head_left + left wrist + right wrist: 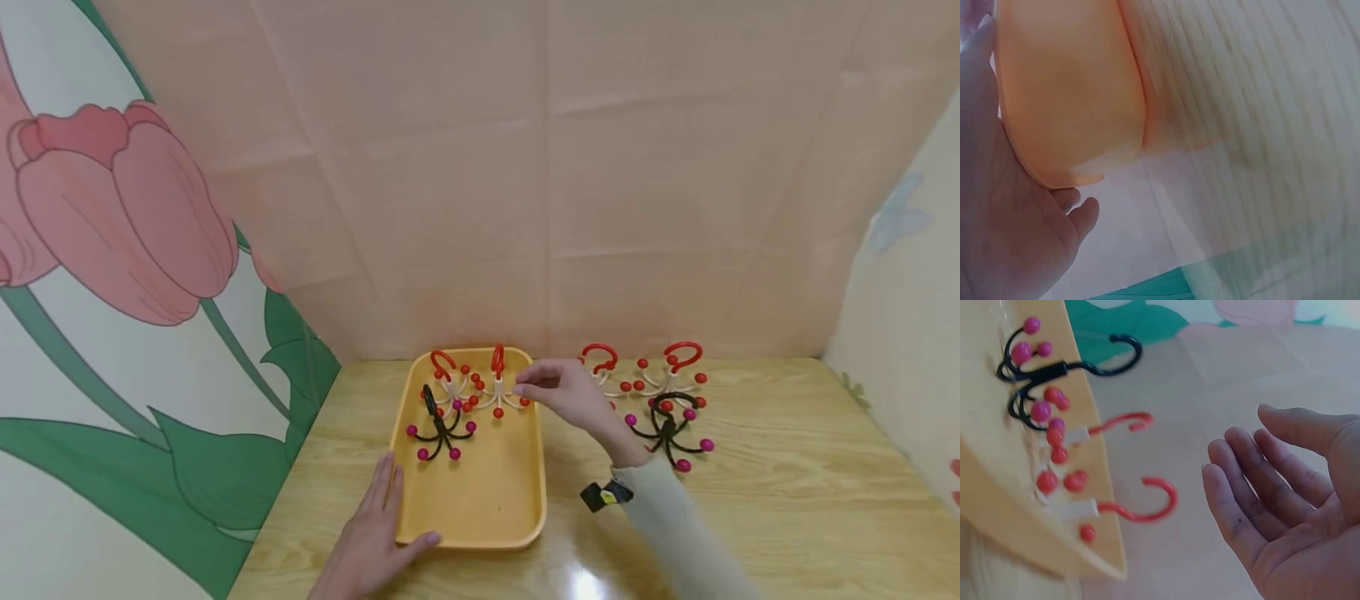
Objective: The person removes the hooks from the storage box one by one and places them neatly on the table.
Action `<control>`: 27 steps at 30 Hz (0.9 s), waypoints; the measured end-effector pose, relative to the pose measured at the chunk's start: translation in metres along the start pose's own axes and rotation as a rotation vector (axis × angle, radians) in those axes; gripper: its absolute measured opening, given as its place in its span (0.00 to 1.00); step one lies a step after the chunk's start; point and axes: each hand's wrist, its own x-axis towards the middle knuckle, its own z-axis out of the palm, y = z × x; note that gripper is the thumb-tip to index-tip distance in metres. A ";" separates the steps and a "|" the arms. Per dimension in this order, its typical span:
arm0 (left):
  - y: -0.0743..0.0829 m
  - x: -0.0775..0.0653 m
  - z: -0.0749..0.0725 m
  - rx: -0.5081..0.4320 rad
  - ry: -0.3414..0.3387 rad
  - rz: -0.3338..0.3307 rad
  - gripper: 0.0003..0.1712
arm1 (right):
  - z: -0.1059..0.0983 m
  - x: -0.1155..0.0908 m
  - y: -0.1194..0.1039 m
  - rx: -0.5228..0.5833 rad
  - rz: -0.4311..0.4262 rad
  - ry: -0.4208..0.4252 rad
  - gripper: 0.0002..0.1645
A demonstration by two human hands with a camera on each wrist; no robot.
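My left hand (367, 525) lies along the near left side of a yellow tray (480, 500), fingers straight against its edge and thumb by the front rim. In the tray's far half stand two rotating claw hooks with red crooks and red balls, one at left (453, 388) and one at right (498, 392). A black claw hook (440, 427) with magenta balls stands in front of them. My right hand (573, 396) hovers above the tray's right rim, near the right red hook. In the right wrist view its fingers (1235, 506) are loosely bent, with nothing between them and the thumb.
On the wooden table (787, 500) right of the tray stand more claw hooks: a red one (682, 367) at the back, another red one (600, 357) partly behind my right hand, and a black one (667, 429) in front. A pink cloth wall (465, 208) rises behind the table.
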 end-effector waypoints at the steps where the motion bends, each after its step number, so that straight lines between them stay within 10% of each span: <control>1: 0.000 0.000 0.000 0.000 -0.004 -0.005 0.73 | 0.006 0.005 -0.001 -0.001 -0.001 -0.018 0.09; 13: 0.001 0.001 -0.001 -0.014 -0.014 -0.032 0.74 | 0.068 0.042 0.002 0.030 -0.015 -0.204 0.08; 27: -0.001 0.002 0.001 -0.017 -0.004 -0.011 0.73 | 0.106 0.069 0.007 0.054 0.059 -0.200 0.11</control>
